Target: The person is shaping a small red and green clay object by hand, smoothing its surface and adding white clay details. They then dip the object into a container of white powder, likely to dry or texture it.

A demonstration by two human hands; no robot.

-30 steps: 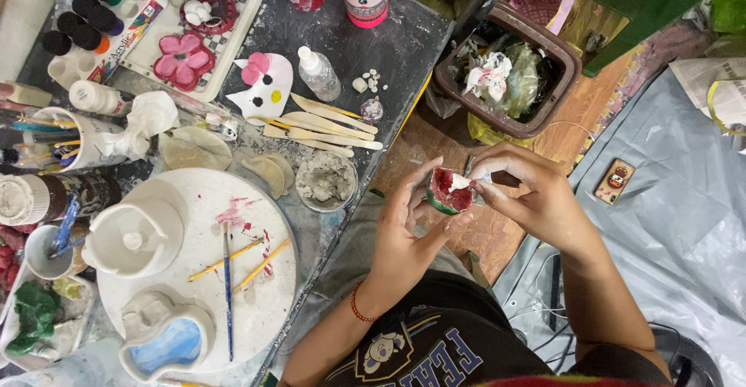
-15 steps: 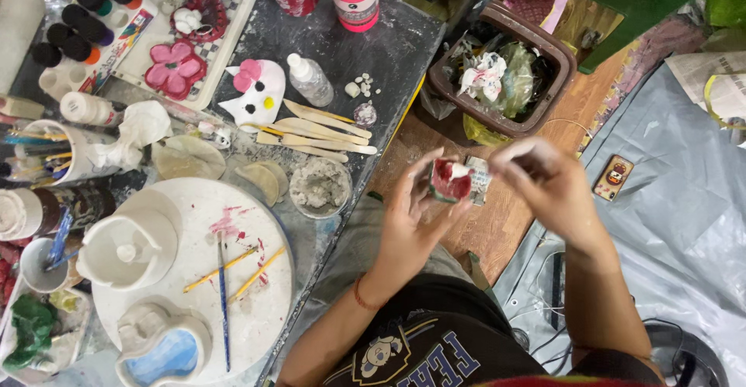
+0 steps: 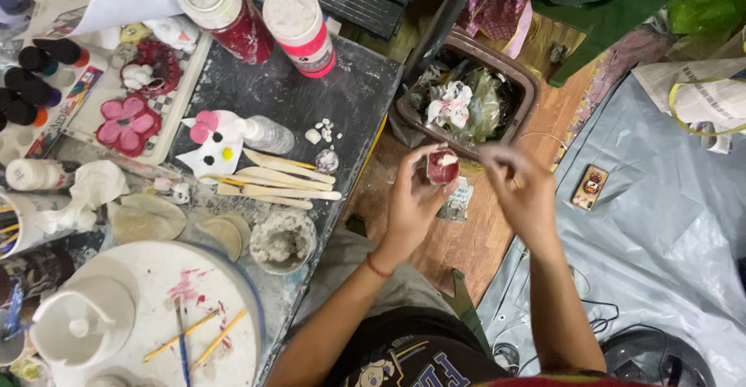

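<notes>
While paint-crusted, black worktable (image 3: 311, 95) beside wooden floor (image 3: 435, 239), grey tarp (image 3: 660, 224).

Your left hand (image 3: 410, 200) and right hand (image 3: 522, 194) are bare, no gloves or rings visible. Both forearms are uncovered to the elbow; no sleeves reach them. A thin red band (image 3: 378, 266) circles your left wrist. You wear a dark shirt (image 3: 412, 356) with a pale cartoon graphic and blue block lettering outlined in white across the chest.
</notes>
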